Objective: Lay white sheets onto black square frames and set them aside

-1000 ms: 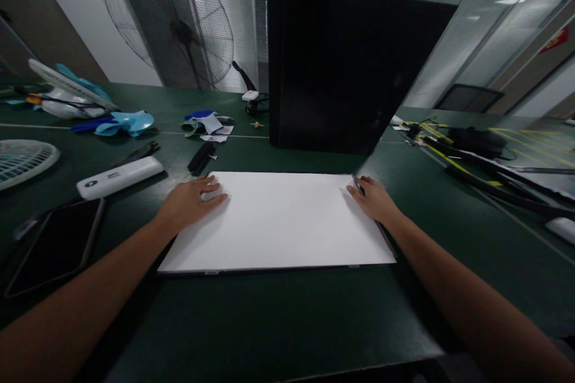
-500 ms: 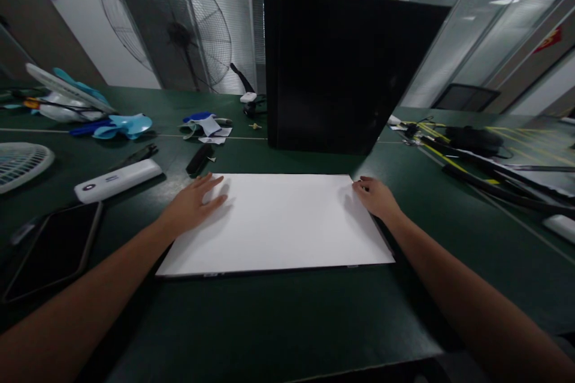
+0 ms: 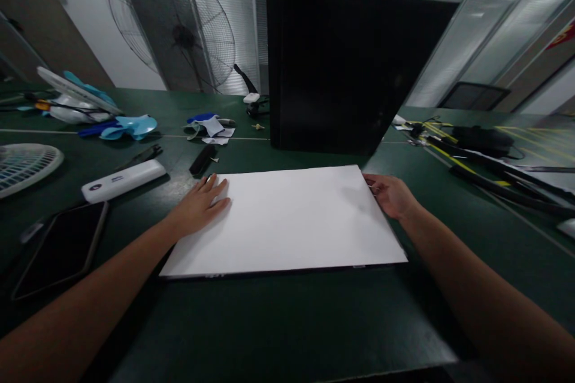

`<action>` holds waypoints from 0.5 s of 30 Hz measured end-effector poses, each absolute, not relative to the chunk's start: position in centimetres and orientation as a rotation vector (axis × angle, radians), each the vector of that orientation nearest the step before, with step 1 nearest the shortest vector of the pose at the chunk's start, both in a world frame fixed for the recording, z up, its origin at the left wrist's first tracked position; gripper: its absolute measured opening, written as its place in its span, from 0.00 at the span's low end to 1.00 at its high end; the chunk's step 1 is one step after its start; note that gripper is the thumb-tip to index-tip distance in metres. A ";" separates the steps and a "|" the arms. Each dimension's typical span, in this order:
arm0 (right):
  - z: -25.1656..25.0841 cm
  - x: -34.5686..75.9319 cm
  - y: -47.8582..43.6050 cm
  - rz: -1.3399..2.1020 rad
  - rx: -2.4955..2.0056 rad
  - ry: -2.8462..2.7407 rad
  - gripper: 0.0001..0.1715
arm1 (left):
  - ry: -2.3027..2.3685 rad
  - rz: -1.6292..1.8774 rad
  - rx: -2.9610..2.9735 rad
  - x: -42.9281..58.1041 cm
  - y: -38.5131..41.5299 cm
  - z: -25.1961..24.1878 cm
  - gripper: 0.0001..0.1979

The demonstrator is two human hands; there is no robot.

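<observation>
Head view is showing us a white sheet [image 3: 287, 221] lying across the middle of the green table [image 3: 287, 323], its long sides running left to right. A thin dark edge is peeping out beneath its near side, with two small pale bits we are not managing to identify. We are spreading our left hand [image 3: 197, 209] at the far left corner, thumb reaching in over the white surface, fingers apart and clutching nothing. Our right hand [image 3: 392, 196] is resting at the right edge near the far corner, its fingers bent and partly hidden; something small and pale is showing by the fingertips, and we cannot tell whether they are pinching the sheet or only touching it.

For good handling, we are judging that the left hand should be pressing lightly and flat, so that the sheet is not sliding or wrinkling. At the right, the fingers should be working low and close to the edge, since bending up a corner is likely creasing something that is looking this thin. We should also be watching the near right corner, checking it against the dark edge underneath.

Farther out, a small black object [image 3: 203, 160] is lying just beyond the left fingers; a white elongated device [image 3: 124, 181] and a dark-screened tablet [image 3: 63, 248] are lying to the left, so we should be minding that forearm. Behind the sheet, a large black panel [image 3: 350, 72] is standing upright.
</observation>
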State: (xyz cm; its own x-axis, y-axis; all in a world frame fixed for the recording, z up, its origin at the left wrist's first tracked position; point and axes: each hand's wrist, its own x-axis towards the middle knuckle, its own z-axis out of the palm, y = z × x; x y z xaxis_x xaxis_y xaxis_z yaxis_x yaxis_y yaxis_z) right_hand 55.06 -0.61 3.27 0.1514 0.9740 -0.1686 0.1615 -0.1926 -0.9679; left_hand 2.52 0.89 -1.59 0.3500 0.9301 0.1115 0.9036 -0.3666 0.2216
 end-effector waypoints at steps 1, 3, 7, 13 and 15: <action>3.6 55.2 -0.6 1.173 -1.498 -1.100 0.25 | 1.692 0.334 2.482 2.5 0.9 -1.6 0.38; 4.1 55.6 -0.7 1.221 -1.434 -1.012 0.21 | 1.694 0.340 2.488 2.5 1.0 -1.7 0.37; 4.2 56.0 -0.5 1.311 -1.371 -0.839 0.19 | 1.694 0.343 2.503 2.4 1.1 -1.9 0.36; 4.4 56.1 -0.3 1.345 -1.342 -0.657 0.20 | 1.709 0.353 2.533 2.3 1.1 -2.0 0.36; 4.5 56.1 -0.3 1.330 -1.345 -0.634 0.19 | 1.700 0.352 2.532 2.2 1.2 -2.1 0.37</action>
